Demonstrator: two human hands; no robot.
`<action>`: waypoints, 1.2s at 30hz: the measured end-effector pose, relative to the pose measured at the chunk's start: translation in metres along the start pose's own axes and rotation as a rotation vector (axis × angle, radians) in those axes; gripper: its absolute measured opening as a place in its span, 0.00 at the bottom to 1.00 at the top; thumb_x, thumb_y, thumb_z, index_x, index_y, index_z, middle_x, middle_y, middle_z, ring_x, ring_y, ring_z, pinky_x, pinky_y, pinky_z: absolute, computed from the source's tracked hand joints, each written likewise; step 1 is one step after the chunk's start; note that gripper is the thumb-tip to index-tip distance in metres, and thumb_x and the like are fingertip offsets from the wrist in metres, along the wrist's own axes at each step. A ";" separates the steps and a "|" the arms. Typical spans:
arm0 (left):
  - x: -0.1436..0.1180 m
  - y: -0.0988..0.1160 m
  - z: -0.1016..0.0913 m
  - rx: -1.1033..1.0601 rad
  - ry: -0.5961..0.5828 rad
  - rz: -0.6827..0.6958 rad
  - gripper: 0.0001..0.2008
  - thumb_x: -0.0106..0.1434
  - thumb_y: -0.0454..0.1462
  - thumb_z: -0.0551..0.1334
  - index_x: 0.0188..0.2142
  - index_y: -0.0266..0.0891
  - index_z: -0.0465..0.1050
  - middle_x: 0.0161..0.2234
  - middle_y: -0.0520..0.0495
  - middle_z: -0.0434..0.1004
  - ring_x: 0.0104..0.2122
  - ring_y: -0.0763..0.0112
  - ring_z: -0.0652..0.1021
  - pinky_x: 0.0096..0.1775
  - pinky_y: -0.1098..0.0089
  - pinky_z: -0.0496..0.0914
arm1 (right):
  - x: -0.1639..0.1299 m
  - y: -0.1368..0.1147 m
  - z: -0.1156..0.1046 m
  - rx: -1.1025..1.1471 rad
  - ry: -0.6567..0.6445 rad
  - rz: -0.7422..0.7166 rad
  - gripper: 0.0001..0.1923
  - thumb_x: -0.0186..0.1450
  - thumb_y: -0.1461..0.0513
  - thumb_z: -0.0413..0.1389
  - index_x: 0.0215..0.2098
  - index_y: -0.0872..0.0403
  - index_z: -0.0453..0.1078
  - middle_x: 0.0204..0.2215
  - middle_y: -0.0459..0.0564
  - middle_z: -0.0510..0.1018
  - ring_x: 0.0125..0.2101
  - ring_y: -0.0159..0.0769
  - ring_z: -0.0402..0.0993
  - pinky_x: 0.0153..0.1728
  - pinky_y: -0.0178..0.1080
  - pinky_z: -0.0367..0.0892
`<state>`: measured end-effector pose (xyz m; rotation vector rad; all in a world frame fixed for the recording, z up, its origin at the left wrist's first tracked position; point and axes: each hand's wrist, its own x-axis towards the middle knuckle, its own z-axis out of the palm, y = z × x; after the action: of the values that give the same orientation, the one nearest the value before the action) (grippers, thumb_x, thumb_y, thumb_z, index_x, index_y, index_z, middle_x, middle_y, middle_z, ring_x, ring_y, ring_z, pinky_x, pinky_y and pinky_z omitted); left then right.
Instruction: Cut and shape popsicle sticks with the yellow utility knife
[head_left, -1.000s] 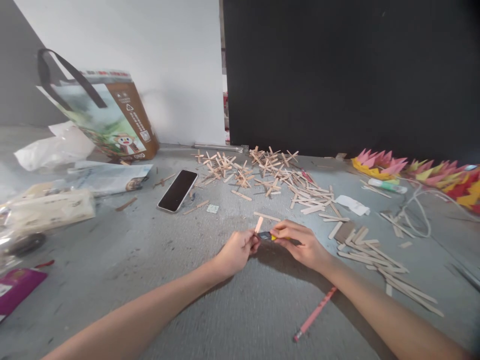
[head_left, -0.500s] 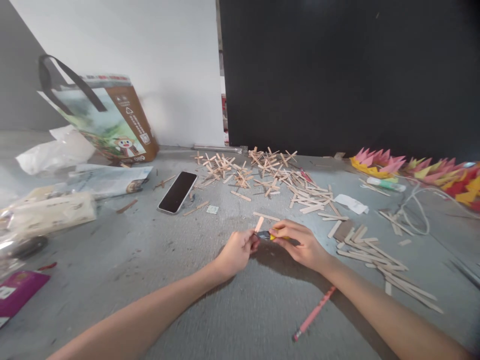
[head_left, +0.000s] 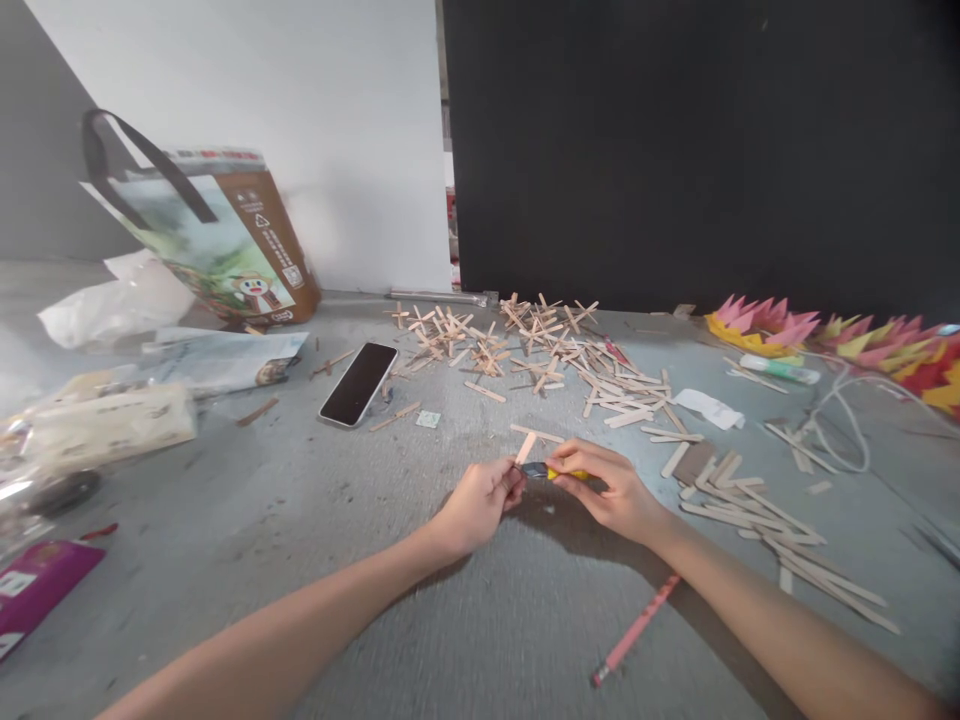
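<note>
My left hand [head_left: 484,505] is closed around the lower end of a wooden craft stick [head_left: 527,447], which points up and away from me. In my right hand [head_left: 604,488] is a yellow utility knife [head_left: 564,474], gripped between thumb and fingers. Its dark metal front end [head_left: 534,469] lies against the stick beside my left fingertips. The exact point of contact is too small to make out. Just beyond the hands, another craft stick [head_left: 537,433] lies flat on the grey surface. A pink pencil [head_left: 636,632] rests near my right forearm, which partly covers it.
Crossed sticks [head_left: 487,352] are heaped at the back, and loose sticks [head_left: 772,530] lie to the right. A phone [head_left: 358,385] sits left of centre. A carrier bag [head_left: 217,240] stands back left. Folded-paper pieces [head_left: 761,325] and a glue stick [head_left: 780,369] are at right.
The knife has shifted slightly to the right relative to my left hand, and more of its yellow body shows. The stick leans a little further right. Both hands keep their hold.
</note>
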<state>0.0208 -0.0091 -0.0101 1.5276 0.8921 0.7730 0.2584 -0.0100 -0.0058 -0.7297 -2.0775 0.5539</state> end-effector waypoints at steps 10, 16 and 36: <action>-0.003 0.002 -0.007 -0.085 -0.122 -0.013 0.26 0.74 0.59 0.49 0.31 0.42 0.60 0.22 0.60 0.52 0.22 0.75 0.54 0.26 0.71 0.52 | -0.001 0.002 -0.002 0.002 0.009 0.014 0.08 0.74 0.67 0.59 0.49 0.50 0.76 0.43 0.54 0.80 0.41 0.38 0.78 0.42 0.40 0.75; -0.008 0.008 -0.009 0.008 -0.166 0.057 0.24 0.77 0.55 0.46 0.32 0.42 0.59 0.27 0.57 0.55 0.26 0.74 0.57 0.30 0.70 0.56 | -0.001 0.001 -0.004 0.015 0.025 0.006 0.08 0.74 0.67 0.58 0.48 0.50 0.75 0.41 0.54 0.80 0.40 0.39 0.79 0.40 0.39 0.75; -0.010 0.012 -0.007 0.111 -0.160 0.037 0.22 0.79 0.50 0.45 0.32 0.42 0.59 0.27 0.55 0.58 0.26 0.73 0.60 0.32 0.70 0.59 | -0.003 0.008 -0.003 -0.044 -0.002 0.006 0.07 0.76 0.66 0.54 0.46 0.50 0.74 0.43 0.55 0.80 0.42 0.42 0.78 0.46 0.45 0.74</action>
<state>0.0114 -0.0154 0.0025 1.6833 0.8003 0.6265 0.2649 -0.0056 -0.0108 -0.7606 -2.0956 0.5137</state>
